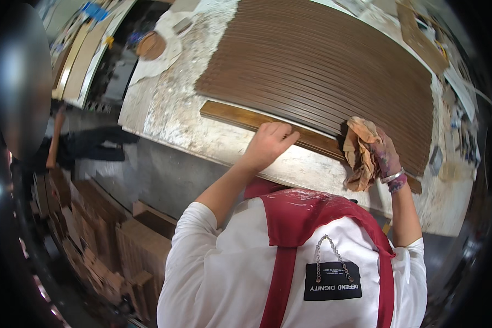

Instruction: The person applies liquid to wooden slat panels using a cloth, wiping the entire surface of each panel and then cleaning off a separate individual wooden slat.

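A long brown wooden strip [232,115] lies near the front edge of the worktable, its right part passing under a cloth. My left hand [268,145] is closed on the strip's middle, fingers curled over its top and the thumb along the near side. In my right hand [387,156], which wears a stained glove, is a crumpled tan rag [359,147] resting against the strip's right part. Just beyond lies a broad row of dark brown wooden strips [322,65], set side by side. The rag hides part of the strip below it.
The pale, paint-spattered worktable [164,117] carries a round brown container [151,45] at far left and a grey block [435,159] at right. Another person [87,143] stands left, near a second bench [85,60]. Stacked wooden boards [142,246] stand lower left.
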Motion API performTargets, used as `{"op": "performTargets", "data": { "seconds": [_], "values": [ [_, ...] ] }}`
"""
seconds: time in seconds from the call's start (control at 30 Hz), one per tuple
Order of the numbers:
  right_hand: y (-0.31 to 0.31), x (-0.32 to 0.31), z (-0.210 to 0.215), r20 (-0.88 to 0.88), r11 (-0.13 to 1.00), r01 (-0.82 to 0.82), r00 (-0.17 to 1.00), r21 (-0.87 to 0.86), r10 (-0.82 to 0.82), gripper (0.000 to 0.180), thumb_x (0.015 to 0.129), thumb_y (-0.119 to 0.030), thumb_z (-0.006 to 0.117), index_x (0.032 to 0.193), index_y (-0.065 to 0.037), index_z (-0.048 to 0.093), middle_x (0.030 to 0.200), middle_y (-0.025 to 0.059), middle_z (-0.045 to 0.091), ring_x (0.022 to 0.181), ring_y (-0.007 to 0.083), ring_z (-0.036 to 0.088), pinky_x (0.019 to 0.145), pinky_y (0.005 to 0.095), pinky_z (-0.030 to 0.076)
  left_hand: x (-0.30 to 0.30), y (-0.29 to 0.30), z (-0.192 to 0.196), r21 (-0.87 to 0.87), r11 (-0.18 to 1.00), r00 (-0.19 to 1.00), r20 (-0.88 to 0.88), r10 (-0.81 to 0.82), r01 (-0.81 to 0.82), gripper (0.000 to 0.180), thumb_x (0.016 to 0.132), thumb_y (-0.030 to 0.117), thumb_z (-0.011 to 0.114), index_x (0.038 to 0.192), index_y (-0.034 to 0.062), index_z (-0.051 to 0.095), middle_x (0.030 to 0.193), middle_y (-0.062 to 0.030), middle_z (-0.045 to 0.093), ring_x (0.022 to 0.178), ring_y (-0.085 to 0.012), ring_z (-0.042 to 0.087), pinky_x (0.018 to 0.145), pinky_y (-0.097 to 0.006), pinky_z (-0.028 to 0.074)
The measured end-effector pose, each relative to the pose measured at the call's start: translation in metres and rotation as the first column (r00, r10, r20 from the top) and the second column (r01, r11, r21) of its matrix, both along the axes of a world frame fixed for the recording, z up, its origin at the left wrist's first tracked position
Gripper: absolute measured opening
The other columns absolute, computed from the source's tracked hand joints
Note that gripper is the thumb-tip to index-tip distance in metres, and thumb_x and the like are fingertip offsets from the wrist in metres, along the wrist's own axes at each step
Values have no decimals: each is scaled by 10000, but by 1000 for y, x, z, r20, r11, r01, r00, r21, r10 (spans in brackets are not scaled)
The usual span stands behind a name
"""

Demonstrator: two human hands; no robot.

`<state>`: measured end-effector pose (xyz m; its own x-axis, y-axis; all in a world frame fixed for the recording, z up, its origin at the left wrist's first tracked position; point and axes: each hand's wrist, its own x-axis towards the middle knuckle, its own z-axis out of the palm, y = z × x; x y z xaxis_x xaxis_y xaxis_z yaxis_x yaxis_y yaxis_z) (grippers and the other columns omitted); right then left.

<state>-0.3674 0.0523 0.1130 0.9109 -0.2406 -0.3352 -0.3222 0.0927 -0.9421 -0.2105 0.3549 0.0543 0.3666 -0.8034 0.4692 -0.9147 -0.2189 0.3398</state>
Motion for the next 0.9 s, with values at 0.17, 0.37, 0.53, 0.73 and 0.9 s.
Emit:
{"op": "performTargets", "data": {
  "seconds": [0.17,0.37,0.53,0.73,0.9],
  "values": [
    [17,47,47,123,973,-209,973,97,197,709,833,-317,719,1372,45,433,1212,101,604,1064,170,602,922,314,494,-32,13,20,82,996,995,-98,-9,17,271,786,123,555,1046,79,619,971,-52,591,920,-234,580,812,-362,439],
    [124,122,77,11,399,-424,674,-813,739,472,749,-132,686,1202,-79,563,1088,121,600,977,336,613,807,387,509,-58,-17,8,182,979,935,-323,146,-90,272,893,181,542,1133,63,593,1072,-72,627,986,-209,603,848,-358,463],
    [214,172,1,-72,6,-367,198,-930,977,234,820,-130,607,1054,-135,596,873,122,578,797,330,615,670,446,509,-61,-29,-25,56,998,824,-564,62,-37,369,976,260,481,1277,58,555,1255,-149,592,1187,-252,558,1015,-404,411],
    [274,208,-12,251,311,-254,244,-916,937,208,823,-137,603,1028,-102,595,878,110,557,804,298,600,651,431,494,-54,-31,-42,-248,968,999,12,50,-45,370,878,177,483,1191,16,596,1083,-145,644,1005,-261,640,926,-412,487],
    [204,173,-7,27,89,-381,166,-920,986,330,739,-166,680,1054,-82,628,904,120,610,771,308,634,613,419,513,-65,-26,-27,9,1000,675,-737,21,-20,415,946,207,459,1296,0,535,1261,-182,585,1186,-308,557,1032,-400,423]
  ]
}}
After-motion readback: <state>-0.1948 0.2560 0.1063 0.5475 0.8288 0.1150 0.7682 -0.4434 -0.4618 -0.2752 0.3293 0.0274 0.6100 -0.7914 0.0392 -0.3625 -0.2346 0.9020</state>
